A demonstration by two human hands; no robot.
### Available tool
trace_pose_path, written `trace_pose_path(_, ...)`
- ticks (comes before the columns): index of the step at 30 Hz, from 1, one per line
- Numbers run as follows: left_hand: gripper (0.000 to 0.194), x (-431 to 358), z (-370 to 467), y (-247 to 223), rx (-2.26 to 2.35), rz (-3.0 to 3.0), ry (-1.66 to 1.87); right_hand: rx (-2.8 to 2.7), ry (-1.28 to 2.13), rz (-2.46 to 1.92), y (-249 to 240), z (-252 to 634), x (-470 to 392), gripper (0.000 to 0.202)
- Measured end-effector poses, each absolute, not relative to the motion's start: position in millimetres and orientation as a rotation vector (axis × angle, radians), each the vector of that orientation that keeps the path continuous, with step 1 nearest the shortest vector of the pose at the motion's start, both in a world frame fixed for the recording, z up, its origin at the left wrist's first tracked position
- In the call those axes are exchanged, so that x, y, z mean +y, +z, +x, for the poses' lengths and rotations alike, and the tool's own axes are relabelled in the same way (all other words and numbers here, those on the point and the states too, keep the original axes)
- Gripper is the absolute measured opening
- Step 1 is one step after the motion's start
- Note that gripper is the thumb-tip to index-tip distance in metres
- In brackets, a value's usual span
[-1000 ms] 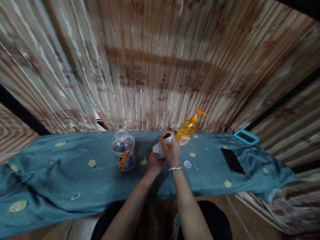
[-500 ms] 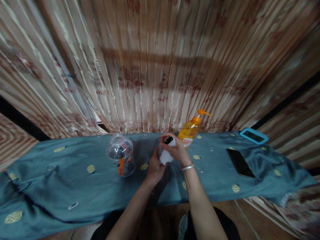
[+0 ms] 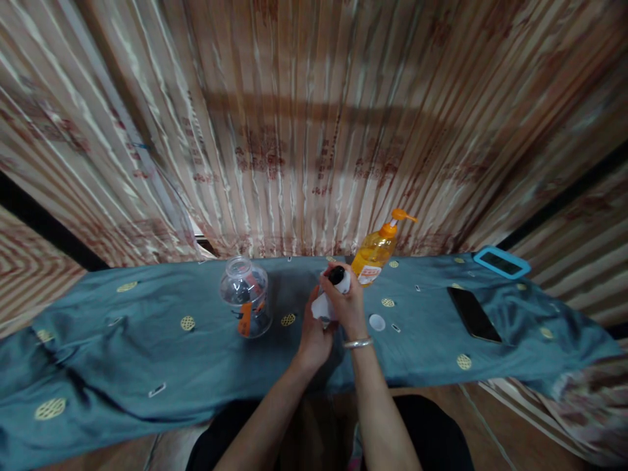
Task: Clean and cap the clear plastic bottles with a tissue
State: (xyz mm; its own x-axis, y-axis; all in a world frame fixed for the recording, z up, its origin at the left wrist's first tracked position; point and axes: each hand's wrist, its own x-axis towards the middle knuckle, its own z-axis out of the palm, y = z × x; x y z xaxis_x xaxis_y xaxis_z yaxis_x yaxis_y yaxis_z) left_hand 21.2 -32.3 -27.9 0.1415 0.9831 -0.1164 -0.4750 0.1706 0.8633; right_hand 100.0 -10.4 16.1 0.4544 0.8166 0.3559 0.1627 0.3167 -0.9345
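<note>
Both of my hands are together over the middle of the cloth, closed. My right hand [image 3: 347,304], with a silver bangle at its wrist, grips a white cylinder with a black end [image 3: 337,275]. My left hand [image 3: 314,333] is wrapped around a partly clear object with a white patch [image 3: 322,307], just below and left of the cylinder. Fingers hide much of both, so I cannot tell whether they are one piece. A white disc [image 3: 377,322] lies flat to the right of my right wrist. Behind my hands stands an orange pump bottle [image 3: 373,254] of yellow liquid.
A clear plastic cup with a domed lid [image 3: 245,297] stands left of my hands. To the right lie a black phone [image 3: 473,314] and a blue-framed device [image 3: 502,262]. Everything rests on a teal patterned cloth [image 3: 206,366], with a striped curtain [image 3: 294,131] behind.
My hands have shifted slightly, and the black end has tilted and moved a little right. The white disc now shows beside my right wrist; it was not visible before.
</note>
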Motion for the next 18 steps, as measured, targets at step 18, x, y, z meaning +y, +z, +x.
trace_pose_path(18, 0.067, -24, 21, -45, 0.785, 1.089, 1.195, -1.058, 0.447, -1.341, 16, 97, -35, 0.033)
